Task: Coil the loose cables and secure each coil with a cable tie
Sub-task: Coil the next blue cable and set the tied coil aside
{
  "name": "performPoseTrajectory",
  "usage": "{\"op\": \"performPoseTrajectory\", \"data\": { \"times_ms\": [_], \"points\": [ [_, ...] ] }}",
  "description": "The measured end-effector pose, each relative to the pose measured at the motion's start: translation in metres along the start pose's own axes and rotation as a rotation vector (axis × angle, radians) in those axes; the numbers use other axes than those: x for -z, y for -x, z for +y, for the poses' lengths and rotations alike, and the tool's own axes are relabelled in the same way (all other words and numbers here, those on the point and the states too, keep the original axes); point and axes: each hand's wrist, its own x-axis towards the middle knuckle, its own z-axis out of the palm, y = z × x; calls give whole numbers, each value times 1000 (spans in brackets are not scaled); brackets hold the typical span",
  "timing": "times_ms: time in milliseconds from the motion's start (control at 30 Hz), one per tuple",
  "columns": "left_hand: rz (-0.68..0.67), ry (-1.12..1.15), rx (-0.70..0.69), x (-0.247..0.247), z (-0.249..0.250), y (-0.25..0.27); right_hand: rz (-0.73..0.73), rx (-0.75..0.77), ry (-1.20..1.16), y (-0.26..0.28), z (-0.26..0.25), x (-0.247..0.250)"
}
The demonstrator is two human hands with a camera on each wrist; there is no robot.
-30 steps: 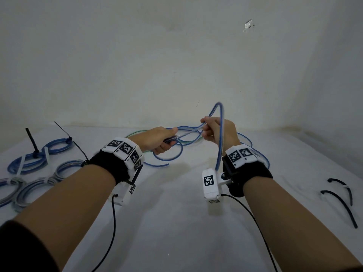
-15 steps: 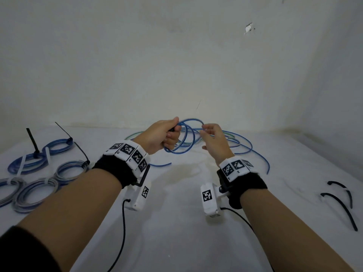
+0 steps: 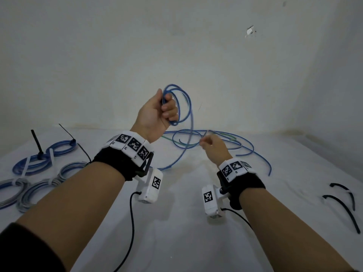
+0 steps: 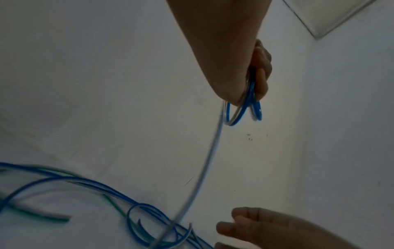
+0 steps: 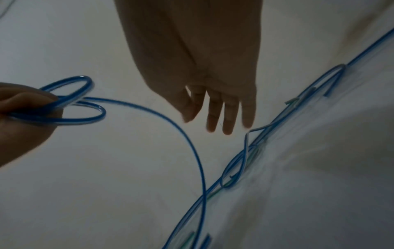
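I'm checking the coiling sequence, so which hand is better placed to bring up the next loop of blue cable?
Right. The right hand is open and empty beside the slack blue cable, while the left hand already grips the finished loops.

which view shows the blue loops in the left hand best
The head view: the blue loops show whole, held up by the left hand. The right wrist view shows them flattened at its edge; the left wrist view shows only their lower ends.

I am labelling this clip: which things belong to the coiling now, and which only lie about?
In use:
- blue cable, loops held by left hand
- right hand, holding nothing

Lying about:
- tied coils
- black cable ties
- loose cables
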Motion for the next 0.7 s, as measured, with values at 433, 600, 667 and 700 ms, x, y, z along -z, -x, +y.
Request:
{"op": "performPoseTrajectory", "data": {
  "times_ms": [433, 600, 667, 700],
  "points": [
    [-13, -105, 31, -8, 3, 6, -583, 62, 815, 19, 3, -38],
    [104, -156, -12, 2, 2, 3, -720, 143, 875, 22, -4, -33],
    [138, -174, -30, 7, 1, 1, -741, 165, 885, 22, -5, -34],
    [146, -192, -38, 10, 0, 0, -746, 163, 872, 23, -6, -34]
  ]
}}
